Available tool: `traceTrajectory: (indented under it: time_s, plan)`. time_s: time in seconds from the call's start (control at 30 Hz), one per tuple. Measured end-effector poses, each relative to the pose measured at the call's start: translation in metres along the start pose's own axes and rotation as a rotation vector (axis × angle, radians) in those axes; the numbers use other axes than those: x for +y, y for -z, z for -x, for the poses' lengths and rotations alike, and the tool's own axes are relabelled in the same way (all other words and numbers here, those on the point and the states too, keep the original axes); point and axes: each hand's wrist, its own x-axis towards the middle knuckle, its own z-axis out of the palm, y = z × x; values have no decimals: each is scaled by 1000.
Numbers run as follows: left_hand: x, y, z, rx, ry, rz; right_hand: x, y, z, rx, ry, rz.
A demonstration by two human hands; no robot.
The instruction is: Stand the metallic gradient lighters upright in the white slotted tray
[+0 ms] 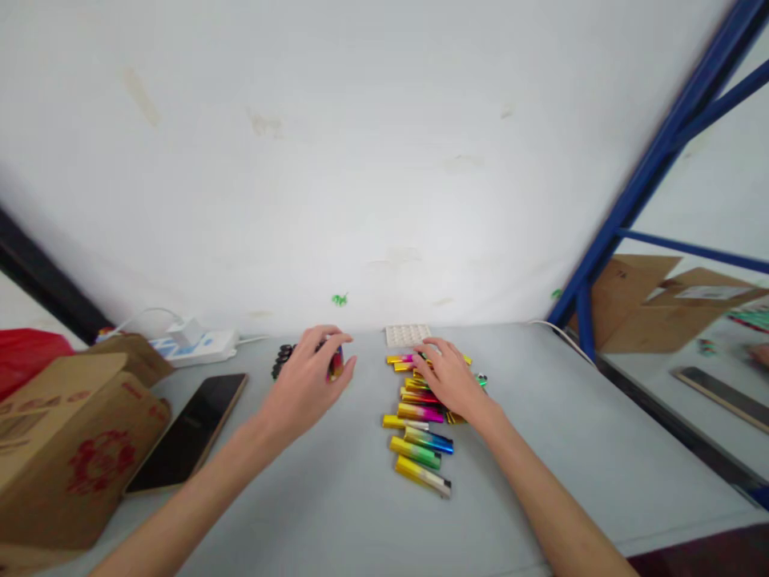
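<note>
Centrally, slim, shiny multicoloured sticks (pixel 420 413) lie in a loose column on the grey worktop (pixel 324 497), the half-curled right hand (pixel 448 373) over their far end; the half-open left hand (pixel 316 365) is beside small black pieces (pixel 279 361). Whether either grips anything, I cannot tell.

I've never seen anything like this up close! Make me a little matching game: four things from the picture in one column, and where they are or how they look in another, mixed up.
Things:
1. left hand
2. phone
3. right hand
4. power strip

Places and looks:
A. over the shiny pieces
B. white, with a charger on it
C. by the small black pieces
D. dark-screened, beside a cardboard box

Right pairs: 1-C, 2-D, 3-A, 4-B
</note>
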Motion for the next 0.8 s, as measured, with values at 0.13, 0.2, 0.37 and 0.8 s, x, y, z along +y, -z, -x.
traceTrajectory:
  time_s: [0.13, 0.2, 0.37, 0.8]
  plan:
    - [-21, 40, 61, 101, 185, -57, -46, -3, -12, -21, 190, -123]
    - [-34, 45, 90, 89, 291, -79, -78, -6, -25, -61, 285, -130]
    - [-54, 19, 135, 6, 481, -115, -147, -30, -73, -130, 366, -4]
    - [-46, -40, 101, -68, 453, 228, -175, -16, -85, -274, -118, 10]
